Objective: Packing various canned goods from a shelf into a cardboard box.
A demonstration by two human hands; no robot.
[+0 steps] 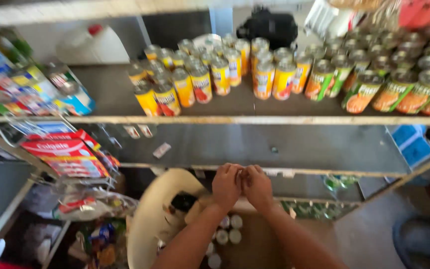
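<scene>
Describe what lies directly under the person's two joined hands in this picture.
Under the left hand and right hand sits a brown box with small pale round tops showing. The arms cover much of the box, so its other contents cannot be seen.

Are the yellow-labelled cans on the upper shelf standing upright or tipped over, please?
Upright: the yellow-labelled cans stand on their bases on the upper shelf, round lids facing up.

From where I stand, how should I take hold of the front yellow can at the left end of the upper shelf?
Grip the front yellow can around its round side wall, coming from the front and left. It stands upright at the corner of the group, so those sides are free, while other cans crowd it behind and to the right.
</scene>
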